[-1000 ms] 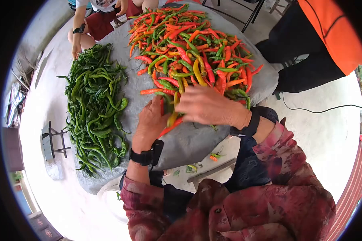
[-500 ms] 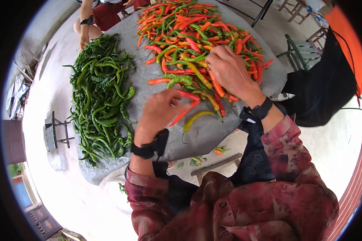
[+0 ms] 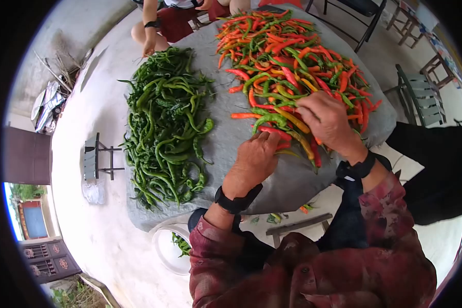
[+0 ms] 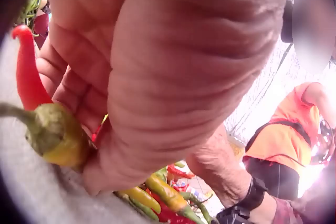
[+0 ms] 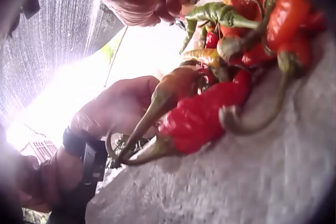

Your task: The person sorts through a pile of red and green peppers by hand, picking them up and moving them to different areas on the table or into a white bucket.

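Note:
A heap of red, orange and green chili peppers (image 3: pixel 292 56) covers the right part of the grey-covered table (image 3: pixel 215 174). At its near edge my left hand (image 3: pixel 254 159) pinches a yellow-green chili pepper (image 4: pixel 60 134) between thumb and fingers. Beside it a red chili pepper (image 4: pixel 29 71) sticks up against the fingers. My right hand (image 3: pixel 328 123) is over the near right side of the heap, its fingers bent down close to a green chili pepper (image 5: pixel 218 14); I cannot tell whether they grip it. Below that hand lies a yellow-orange chili pepper (image 3: pixel 292 120).
A pile of green chili peppers (image 3: pixel 164 128) lies on the table's left side, where another person's hand (image 3: pixel 149 46) reaches its far end. A pale basin (image 3: pixel 161 256) with some green peppers stands below the near left edge. A low wooden bench (image 3: pixel 297 226) stands below the near edge.
My left hand has come down onto the yellow-green pepper that lay loose near the table edge half a second ago. The right hand stays over the heap. The view has swung left.

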Demonstrator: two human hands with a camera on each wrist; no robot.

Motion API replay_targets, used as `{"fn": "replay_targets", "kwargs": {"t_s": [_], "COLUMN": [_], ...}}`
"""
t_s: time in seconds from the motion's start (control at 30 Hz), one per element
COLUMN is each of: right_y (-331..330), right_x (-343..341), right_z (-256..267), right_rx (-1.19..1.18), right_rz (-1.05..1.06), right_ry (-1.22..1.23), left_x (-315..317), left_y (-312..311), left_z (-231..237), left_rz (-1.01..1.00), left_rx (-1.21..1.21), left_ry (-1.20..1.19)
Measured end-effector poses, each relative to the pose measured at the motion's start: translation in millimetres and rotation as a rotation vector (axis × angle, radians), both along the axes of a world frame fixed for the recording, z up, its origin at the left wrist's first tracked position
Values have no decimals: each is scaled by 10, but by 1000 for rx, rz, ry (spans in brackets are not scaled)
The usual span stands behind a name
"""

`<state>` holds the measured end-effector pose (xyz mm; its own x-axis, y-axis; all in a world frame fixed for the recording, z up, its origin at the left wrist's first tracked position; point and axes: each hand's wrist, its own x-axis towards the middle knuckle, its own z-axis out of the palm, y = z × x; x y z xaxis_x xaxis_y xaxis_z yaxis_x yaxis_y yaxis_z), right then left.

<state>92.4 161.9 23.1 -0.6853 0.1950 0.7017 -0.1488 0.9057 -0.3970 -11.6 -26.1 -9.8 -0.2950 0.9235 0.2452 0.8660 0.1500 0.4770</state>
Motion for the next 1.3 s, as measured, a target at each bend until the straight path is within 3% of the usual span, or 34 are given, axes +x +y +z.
{"fn": "replay_targets", "kwargs": {"t_s": [0.07, 0.13, 0.37, 0.43, 0.47, 0.53, 0.7, 0.8, 0.9, 0.97, 1.03, 1.17, 1.2, 1.3], "right_y": [38, 54, -12, -30, -43, -55, -257, -251, -209, -202, -196, -171, -142, 48], "right_x": [16, 82, 91, 88, 87, 121, 75, 58, 38, 29, 27, 36, 44, 57], "right_z": [27, 76, 34, 55, 62, 76, -35, -106, -184, -142, -123, -10, 46, 139], "right_rx": [-54, -176, -165, -143, -142, -155, -430, -500, -445, -529, -494, -446, -534, -672], "right_rz": [-7, 22, 116, 104, 103, 121, 161, 136, 96, 33, 18, -4, 15, -14], "right_ry": [-2, -43, -23, 1, 0, -122, -361, -411, -340, -458, -457, -511, -455, -259], "left_x": [-49, -92, -202, -168, -139, -50, 77, 37, 82, 110, 97, -100, -161, -423], "left_y": [3, 0, 44, 84, 111, 192, 303, 303, 360, 355, 326, 152, 101, -159], "left_z": [141, 200, 231, 255, 222, 131, -20, 21, -106, -110, -73, 179, 286, 302], "left_rz": [-1, 21, 223, 274, 272, 213, 140, 200, 126, 129, 73, 103, 224, 258], "left_rx": [1, -29, 96, 138, 138, 327, 412, 214, 399, 405, 301, 164, 140, -114], "left_ry": [-8, -162, -380, -701, -703, -998, -1079, -941, -1008, -1066, -939, -909, -684, -44]}}
